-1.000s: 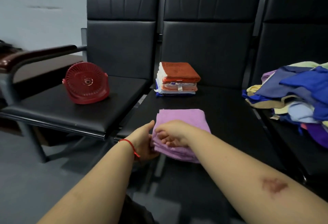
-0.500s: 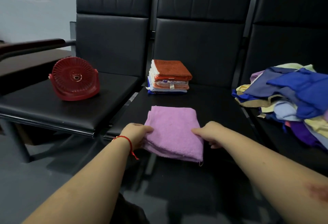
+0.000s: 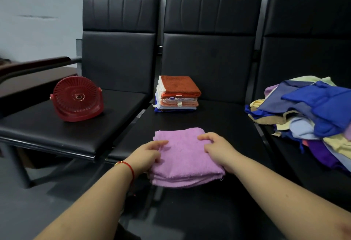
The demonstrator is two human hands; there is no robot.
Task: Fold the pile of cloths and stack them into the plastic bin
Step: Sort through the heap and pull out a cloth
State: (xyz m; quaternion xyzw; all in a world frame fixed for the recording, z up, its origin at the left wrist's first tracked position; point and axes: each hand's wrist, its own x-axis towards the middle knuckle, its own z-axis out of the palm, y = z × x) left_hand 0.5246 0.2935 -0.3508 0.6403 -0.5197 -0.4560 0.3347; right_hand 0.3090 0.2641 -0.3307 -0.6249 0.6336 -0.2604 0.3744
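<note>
now that both hands have come in from the cloth's side edges onto its top, the pink cloth [image 3: 185, 157] lies folded into a thick square on the front of the middle seat [image 3: 218, 120], its layered raw edges facing the person. half a second ago the hands held the two sides; a second ago they were bunched together at the near edge, so the last fold looks finished and what remains is a pat down and a lift. the left hand [image 3: 147, 157] grips the left edge with fingers curled over the top, and the right hand [image 3: 216, 147] rests on the right half with fingers bent, possibly pinching the top layer, though the view is too soft to be sure. ahead of the fingertips sits the folded stack [image 3: 177, 94], well apart across bare seat, so there is open room to carry forward. right of the right hand the unfolded pile [image 3: 311, 114] waits on the next seat (no plastic bin shows anywhere). left of the left hand, past the seat gap, stands a red fan [image 3: 77, 98].
</note>
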